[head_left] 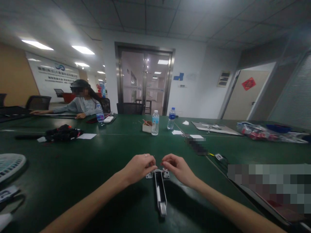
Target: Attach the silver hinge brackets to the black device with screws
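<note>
A long, narrow metal part (160,191) with a black channel and a silver bracket at its far end lies on the green table (102,168), pointing away from me. My left hand (139,167) is curled, its fingertips pinched at the bracket's left side. Just to the right of the bracket, my right hand (177,166) is curled too, fingers pressed together over it. What the fingertips pinch is too small to make out.
Two water bottles (155,123) and a small box (147,126) stand mid-table. A person (80,100) sits at the far left with another bottle (99,114). A black bundle (62,132), a white fan (9,163), papers and a cable (220,157) lie around.
</note>
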